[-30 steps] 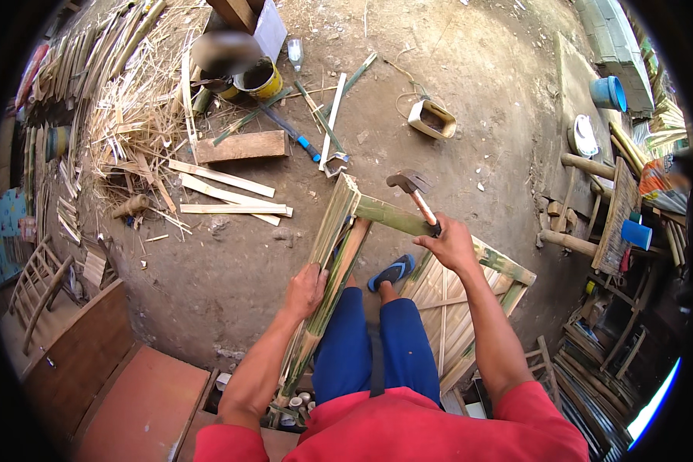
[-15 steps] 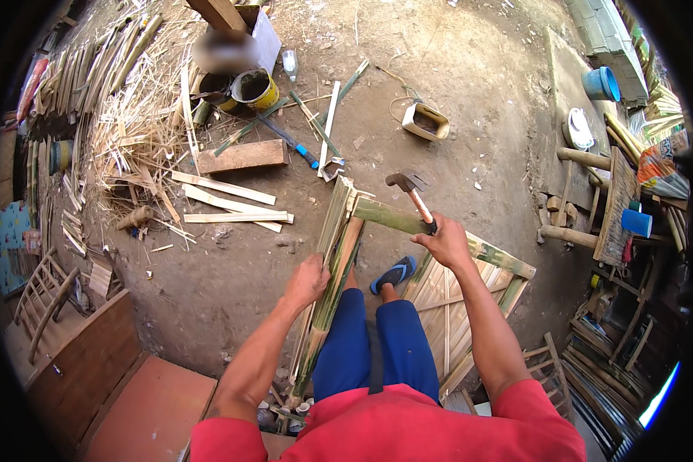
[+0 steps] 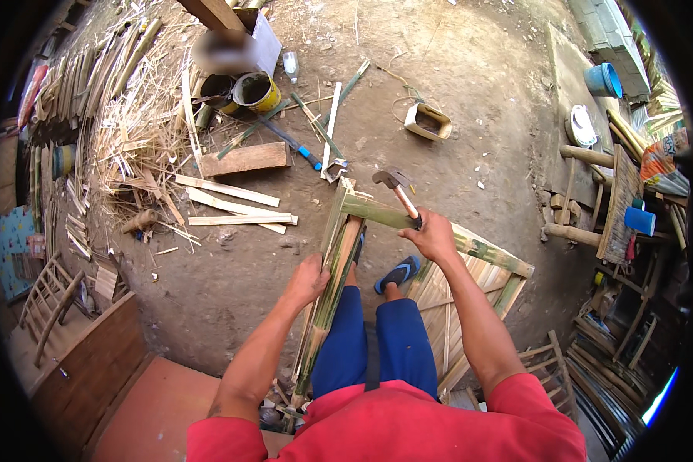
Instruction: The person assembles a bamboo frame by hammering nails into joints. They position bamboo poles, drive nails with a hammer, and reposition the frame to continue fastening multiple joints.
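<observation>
A rectangular frame of green bamboo poles (image 3: 408, 254) stands on the bare earth ground (image 3: 470, 100) in front of the person, its near side pole running lengthwise from beside the knees away to the far corner, with the top crossbar slanting from that corner down toward the right. The right hand (image 3: 433, 235) has its fingers curled tight around the pale wooden handle of a claw hammer with a dark steel head (image 3: 396, 191); the handle's long axis points up and away to the left, and the head sits just above the frame's top crossbar near the far corner. The left hand (image 3: 308, 279) wraps its fingers around the frame's left side pole, about halfway along it. A foot in a blue flip-flop sandal (image 3: 396, 273) rests inside the frame. Beyond the frame's far corner, well apart, stand a yellow metal tin (image 3: 256, 91) and a darker tin (image 3: 217, 88) beside it; what they hold cannot be told. To the frame's far right sits an open, hollow tan rectangular box (image 3: 427, 121), and farther right a blue plastic bucket (image 3: 602, 79).
</observation>
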